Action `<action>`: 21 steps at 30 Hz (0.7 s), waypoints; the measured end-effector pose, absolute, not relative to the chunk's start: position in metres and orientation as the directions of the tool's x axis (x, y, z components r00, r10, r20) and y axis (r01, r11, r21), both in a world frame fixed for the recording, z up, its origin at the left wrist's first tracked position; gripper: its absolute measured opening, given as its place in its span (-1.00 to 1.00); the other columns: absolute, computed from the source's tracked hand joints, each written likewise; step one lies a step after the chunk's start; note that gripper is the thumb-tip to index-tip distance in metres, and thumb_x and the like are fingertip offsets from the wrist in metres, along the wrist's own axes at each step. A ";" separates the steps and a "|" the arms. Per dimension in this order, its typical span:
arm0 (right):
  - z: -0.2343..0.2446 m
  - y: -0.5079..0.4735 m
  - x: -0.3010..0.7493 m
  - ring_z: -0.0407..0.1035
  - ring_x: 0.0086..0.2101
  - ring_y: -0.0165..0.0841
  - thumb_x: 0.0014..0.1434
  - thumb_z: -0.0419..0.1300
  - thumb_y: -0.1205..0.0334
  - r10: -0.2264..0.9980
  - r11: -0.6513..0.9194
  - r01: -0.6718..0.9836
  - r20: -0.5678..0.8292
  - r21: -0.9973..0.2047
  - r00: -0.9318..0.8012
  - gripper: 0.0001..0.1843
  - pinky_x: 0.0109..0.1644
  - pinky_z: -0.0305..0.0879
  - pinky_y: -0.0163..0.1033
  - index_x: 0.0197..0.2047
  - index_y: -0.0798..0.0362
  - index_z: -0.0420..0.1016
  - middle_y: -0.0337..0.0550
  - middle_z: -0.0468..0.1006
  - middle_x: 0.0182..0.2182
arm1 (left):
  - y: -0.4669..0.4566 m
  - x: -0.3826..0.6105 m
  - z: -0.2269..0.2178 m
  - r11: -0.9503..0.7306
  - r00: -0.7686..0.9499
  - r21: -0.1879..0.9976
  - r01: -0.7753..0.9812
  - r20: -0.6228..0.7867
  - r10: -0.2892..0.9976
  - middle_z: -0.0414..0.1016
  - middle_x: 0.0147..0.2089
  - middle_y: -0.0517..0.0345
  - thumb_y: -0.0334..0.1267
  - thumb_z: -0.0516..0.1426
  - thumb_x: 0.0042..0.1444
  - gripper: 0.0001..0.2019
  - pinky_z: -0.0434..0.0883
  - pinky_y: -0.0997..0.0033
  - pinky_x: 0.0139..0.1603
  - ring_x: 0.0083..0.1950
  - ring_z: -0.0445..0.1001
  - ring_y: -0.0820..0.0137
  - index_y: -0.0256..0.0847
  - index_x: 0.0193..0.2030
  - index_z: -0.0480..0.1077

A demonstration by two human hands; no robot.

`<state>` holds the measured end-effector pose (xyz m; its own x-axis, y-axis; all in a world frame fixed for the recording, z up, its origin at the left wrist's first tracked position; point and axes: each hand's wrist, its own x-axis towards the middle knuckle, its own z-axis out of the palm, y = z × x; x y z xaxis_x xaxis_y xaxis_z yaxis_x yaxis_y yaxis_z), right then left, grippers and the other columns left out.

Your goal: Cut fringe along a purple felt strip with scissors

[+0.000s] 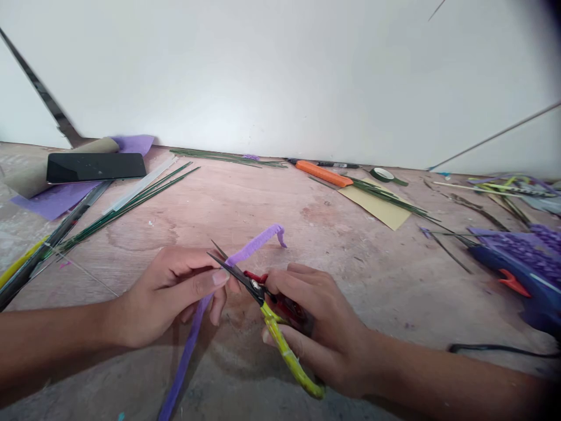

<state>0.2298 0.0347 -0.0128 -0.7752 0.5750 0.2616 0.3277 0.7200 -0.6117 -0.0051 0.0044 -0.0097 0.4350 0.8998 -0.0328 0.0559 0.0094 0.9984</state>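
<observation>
Pinching the purple strip (pixel 253 246) with the fingers of the left hand (pixel 164 295) just beside the parted blades of the scissors (pixel 269 314), apparently to hold it steady there, while curling the fingers of the right hand (pixel 326 316) around the handles, likely to steer them.

Looks like a crafting spot, though can't tell whether at home or in a small workshop. Going by the scuffed, stained wooden worktop (pixel 228 199) right up against a plain white wall or panel (pixel 263 76), plus loads of craft bits. Relative to the scissors (pixel 255 286): thin green stems (pixel 127 208) beyond and to the left, an orange cutter (pixel 322 172) and roll of tape (pixel 385 175) beyond and to the right, a blue glue gun (pixel 521 270) well off to the right.
</observation>
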 end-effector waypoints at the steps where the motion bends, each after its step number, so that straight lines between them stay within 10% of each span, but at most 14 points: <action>1: -0.013 0.035 0.230 0.07 -0.51 -0.43 0.23 0.12 0.20 0.576 0.721 0.332 0.260 -0.608 -0.775 -0.76 -0.38 -0.08 -0.29 -0.41 0.03 0.13 -0.33 0.23 -0.54 | 0.004 -0.005 -0.010 0.011 0.435 0.998 0.054 -0.034 0.900 0.42 -0.51 0.19 -0.17 0.04 0.34 -0.60 0.14 0.66 -0.60 -0.58 0.22 0.64 -0.36 -0.46 0.45; 21: -0.012 0.035 0.230 0.04 -0.51 -0.43 0.34 0.03 0.12 0.510 0.739 0.236 0.294 -0.632 -0.808 -0.71 -0.36 -0.05 -0.29 -0.40 0.02 0.11 -0.33 0.26 -0.53 | 0.004 -0.005 -0.013 0.057 0.438 0.998 -0.006 -0.049 0.898 0.51 -0.56 0.16 -0.20 0.10 0.30 -0.72 0.18 0.71 -0.65 -0.63 0.33 0.61 -0.32 -0.33 0.51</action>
